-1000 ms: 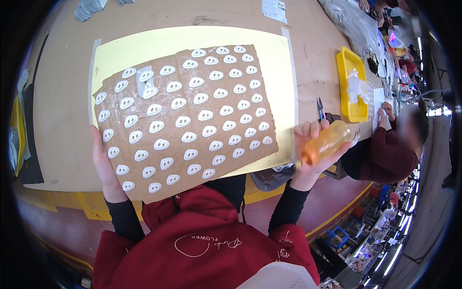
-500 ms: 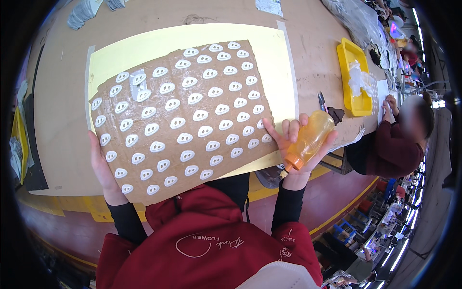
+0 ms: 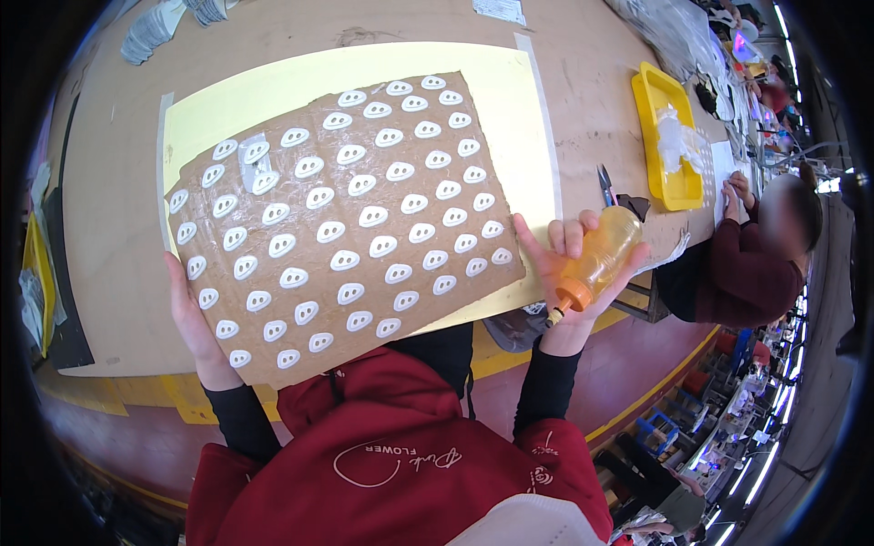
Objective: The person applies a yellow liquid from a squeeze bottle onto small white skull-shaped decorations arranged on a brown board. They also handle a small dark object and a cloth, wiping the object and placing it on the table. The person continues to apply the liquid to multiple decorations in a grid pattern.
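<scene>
A brown cardboard sheet (image 3: pixel 300 223) lies slantwise in front of me, dotted with rows of small white rounded pieces, each with two holes. Its left edge rests against my left hand (image 3: pixel 193 318), which grips it there with some fingers hidden by the sheet. Beyond the right edge, my right hand (image 3: pixel 550 262) is wrapped round an orange translucent squeeze bottle (image 3: pixel 608 250). The bottle's narrow nozzle (image 3: pixel 554 316) tilts down toward my wrist. One outstretched fingertip of that hand is close to the cardboard's edge; I cannot tell whether they touch.
A pale yellow sheet (image 3: pixel 510 118) taped to the table (image 3: pixel 583 118) lies under the cardboard. To the right are scissors (image 3: pixel 604 185) and a yellow tray (image 3: pixel 650 136) with white plastic inside. A co-worker (image 3: pixel 751 264) sits at the right. Stacked grey pieces (image 3: pixel 150 35) lie far left.
My right hand has shifted slightly to the right with the bottle, its fingers drawing off the cardboard's edge. The left hand and the cardboard are nearly where they were.
</scene>
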`<state>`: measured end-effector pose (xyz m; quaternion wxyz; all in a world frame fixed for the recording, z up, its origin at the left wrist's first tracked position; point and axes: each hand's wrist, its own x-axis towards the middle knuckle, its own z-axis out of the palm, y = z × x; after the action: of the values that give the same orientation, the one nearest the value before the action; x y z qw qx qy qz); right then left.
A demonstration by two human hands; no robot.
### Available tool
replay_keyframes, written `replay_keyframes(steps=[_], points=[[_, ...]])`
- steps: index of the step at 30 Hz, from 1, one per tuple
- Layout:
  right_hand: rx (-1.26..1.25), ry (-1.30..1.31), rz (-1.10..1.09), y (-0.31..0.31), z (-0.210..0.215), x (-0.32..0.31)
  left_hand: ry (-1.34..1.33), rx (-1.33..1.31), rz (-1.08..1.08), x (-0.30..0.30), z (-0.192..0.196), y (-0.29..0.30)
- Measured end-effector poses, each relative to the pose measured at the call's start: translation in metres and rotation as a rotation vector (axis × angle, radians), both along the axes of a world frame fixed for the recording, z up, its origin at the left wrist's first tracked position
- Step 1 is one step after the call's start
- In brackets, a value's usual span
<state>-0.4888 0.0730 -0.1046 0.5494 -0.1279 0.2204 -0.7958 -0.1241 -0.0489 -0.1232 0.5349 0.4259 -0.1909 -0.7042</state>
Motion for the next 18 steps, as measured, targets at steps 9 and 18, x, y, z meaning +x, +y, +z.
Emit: replay_keyframes(steps=[9, 18], points=[[0.201, -0.026, -0.088, 0.002, 0.001, 0.006, 0.016, 0.006, 0.004, 0.0, -0.001, -0.003], [0.322, 0.291, -0.469, 0.019, 0.008, -0.005, -0.041, 0.036, -0.002, 0.002, 0.0, -0.006]])
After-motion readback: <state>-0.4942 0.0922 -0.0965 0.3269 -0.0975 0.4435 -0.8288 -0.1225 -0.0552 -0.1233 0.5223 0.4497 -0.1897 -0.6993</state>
